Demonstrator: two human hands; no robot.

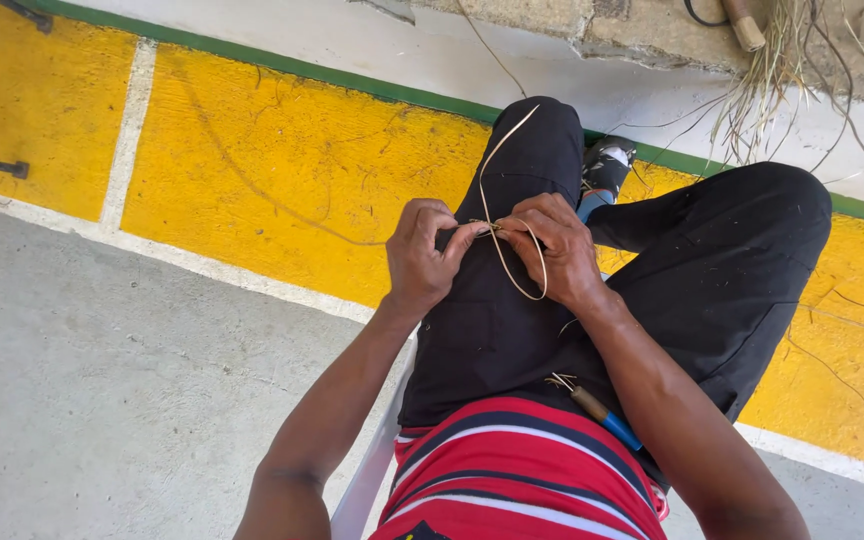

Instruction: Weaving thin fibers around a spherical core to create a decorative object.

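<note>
A seated person's left hand (422,255) and right hand (555,250) meet above the lap, each pinching a pale fibre strip (500,232) between thumb and fingers; the strip loops up over the knee and down beside the right hand, above a yellow painted floor (292,170).

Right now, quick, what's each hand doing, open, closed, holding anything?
Left hand: closed, pinching the thin pale fibre strip at its fingertips.
Right hand: closed, pinching the same strip where it loops below the fingers.
</note>
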